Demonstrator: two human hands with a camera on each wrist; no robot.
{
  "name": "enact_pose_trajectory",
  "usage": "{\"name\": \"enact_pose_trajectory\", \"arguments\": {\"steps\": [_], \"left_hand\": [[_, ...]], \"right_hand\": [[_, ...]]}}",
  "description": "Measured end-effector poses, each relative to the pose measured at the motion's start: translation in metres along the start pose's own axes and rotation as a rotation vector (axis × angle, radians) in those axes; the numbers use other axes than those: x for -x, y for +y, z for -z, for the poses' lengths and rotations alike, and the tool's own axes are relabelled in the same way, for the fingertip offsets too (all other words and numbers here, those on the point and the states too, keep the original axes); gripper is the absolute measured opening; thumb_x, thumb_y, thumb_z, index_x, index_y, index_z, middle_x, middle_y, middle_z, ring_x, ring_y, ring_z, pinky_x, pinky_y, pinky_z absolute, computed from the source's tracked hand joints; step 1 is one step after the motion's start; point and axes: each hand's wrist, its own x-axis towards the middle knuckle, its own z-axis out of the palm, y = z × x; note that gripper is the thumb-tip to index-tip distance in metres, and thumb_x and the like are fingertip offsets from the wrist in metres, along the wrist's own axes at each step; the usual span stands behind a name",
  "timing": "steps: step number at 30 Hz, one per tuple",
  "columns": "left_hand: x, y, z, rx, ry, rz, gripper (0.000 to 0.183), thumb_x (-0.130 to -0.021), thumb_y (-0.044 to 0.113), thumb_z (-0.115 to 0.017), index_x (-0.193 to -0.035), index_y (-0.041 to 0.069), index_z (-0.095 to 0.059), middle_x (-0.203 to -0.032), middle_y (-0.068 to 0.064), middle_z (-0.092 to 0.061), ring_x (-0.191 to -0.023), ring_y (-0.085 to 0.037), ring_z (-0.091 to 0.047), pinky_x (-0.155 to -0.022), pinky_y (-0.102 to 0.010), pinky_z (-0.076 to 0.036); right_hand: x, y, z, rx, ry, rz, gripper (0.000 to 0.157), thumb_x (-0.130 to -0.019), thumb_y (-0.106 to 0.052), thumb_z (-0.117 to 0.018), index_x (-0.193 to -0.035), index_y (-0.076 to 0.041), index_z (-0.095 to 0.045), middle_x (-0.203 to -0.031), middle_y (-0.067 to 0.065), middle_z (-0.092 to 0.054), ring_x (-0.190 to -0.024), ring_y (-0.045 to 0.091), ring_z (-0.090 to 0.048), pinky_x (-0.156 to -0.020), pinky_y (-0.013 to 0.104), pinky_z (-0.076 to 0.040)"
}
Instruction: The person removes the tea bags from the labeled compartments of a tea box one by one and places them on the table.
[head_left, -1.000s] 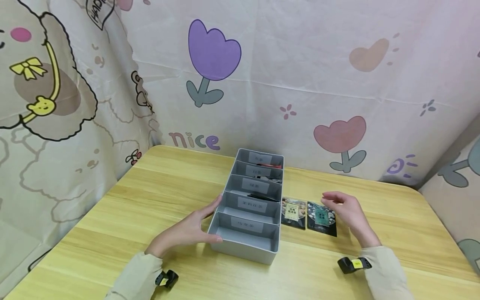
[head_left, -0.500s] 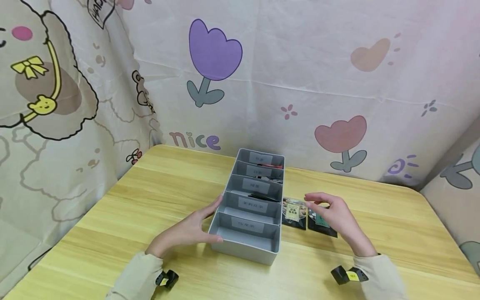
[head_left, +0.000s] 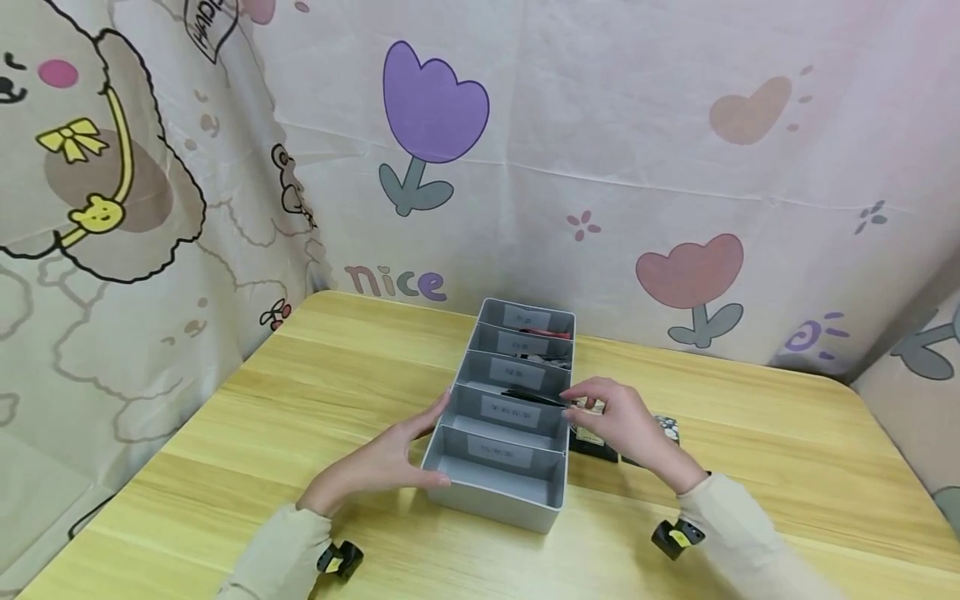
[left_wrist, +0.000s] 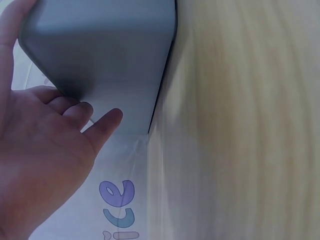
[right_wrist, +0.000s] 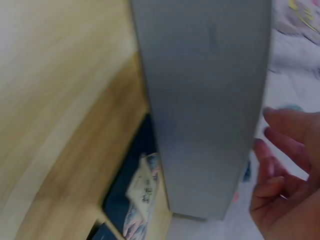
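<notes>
A long grey divided storage box (head_left: 491,508) stands on the table, its compartments marked with pale labels. My left hand (head_left: 375,468) rests against its left side, the thumb at the near corner and the other fingers along the wall. My right hand (head_left: 626,425) is at the right rim by the middle compartment, thumb and forefinger slightly apart, nothing seen between them. Close to those fingertips, a thin black packet (head_left: 531,397) leans in that compartment. Under the right hand lie a black packet with a yellowish label (right_wrist: 140,192) and a second dark packet (head_left: 666,427), both partly hidden.
In the two far compartments sit a red packet (head_left: 546,333) and greyish packets (head_left: 547,362). The wooden table (head_left: 337,358) spreads out on both sides of the box. Behind it hangs a printed cloth (head_left: 525,208).
My right hand has moved left, from over the packet with the green label to the box's right rim. My left hand has stayed against the box, and the packets lie where they were.
</notes>
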Motion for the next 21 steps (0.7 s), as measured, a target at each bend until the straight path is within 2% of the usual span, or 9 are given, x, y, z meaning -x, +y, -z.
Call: {"name": "enact_pose_trajectory", "arguments": {"steps": [6, 15, 21], "left_hand": [[-0.001, -0.001, -0.003, 0.018, 0.005, 0.035, 0.107, -0.079, 0.039, -0.078, -0.157, 0.018, -0.007, -0.159, -0.013, -0.010, -0.140, -0.041, -0.020, -0.109, -0.060, -0.022], [0.000, -0.002, -0.003, 0.035, 0.005, 0.013, 0.107, -0.080, 0.036, -0.078, -0.156, 0.015, -0.007, -0.159, -0.017, -0.009, -0.140, -0.042, -0.019, -0.109, -0.061, -0.022], [0.000, -0.002, -0.003, 0.031, 0.003, 0.006, 0.106, -0.080, 0.037, -0.078, -0.156, 0.015, -0.007, -0.159, -0.016, -0.009, -0.140, -0.042, -0.020, -0.109, -0.061, -0.022]], "right_hand": [[-0.004, 0.001, -0.005, 0.015, -0.019, 0.033, 0.023, -0.085, -0.011, -0.074, -0.107, -0.004, -0.073, -0.099, 0.002, -0.067, -0.077, 0.013, -0.053, -0.058, 0.026, -0.046], [-0.011, -0.003, -0.015, -0.053, -0.046, -0.002, 0.027, -0.086, -0.014, -0.074, -0.110, -0.003, -0.073, -0.090, 0.000, -0.066, -0.067, 0.013, -0.050, -0.050, 0.024, -0.040], [-0.013, -0.003, -0.021, -0.045, -0.039, -0.017, 0.020, -0.084, -0.010, -0.075, -0.103, -0.004, -0.075, -0.083, -0.003, -0.064, -0.061, 0.013, -0.048, -0.050, 0.025, -0.041]]}}
